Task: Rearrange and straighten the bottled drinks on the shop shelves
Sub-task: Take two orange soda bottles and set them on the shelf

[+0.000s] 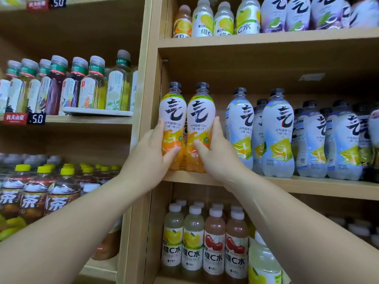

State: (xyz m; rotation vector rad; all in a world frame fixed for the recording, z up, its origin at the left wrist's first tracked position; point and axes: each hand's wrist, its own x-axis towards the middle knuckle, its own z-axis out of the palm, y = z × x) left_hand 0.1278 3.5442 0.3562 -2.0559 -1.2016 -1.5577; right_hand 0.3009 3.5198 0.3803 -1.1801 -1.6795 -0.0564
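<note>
Two orange-flavoured sparkling-water bottles with dark caps stand upright side by side at the left end of the middle wooden shelf (307,186). My left hand (150,155) grips the lower part of the left orange bottle (172,111), thumb across its front. My right hand (215,155) grips the right orange bottle (200,113), with its thumb on the front and its fingers round the right side. To their right stands a row of pale blue lemon bottles (277,136) of the same brand.
A vertical wooden divider (146,78) rises just left of the orange bottles. Tea bottles (90,87) fill the left unit's shelf, brown tea bottles (34,193) the one below. Vitamin-water bottles (192,240) stand under my arms, more bottles on the top shelf (266,36).
</note>
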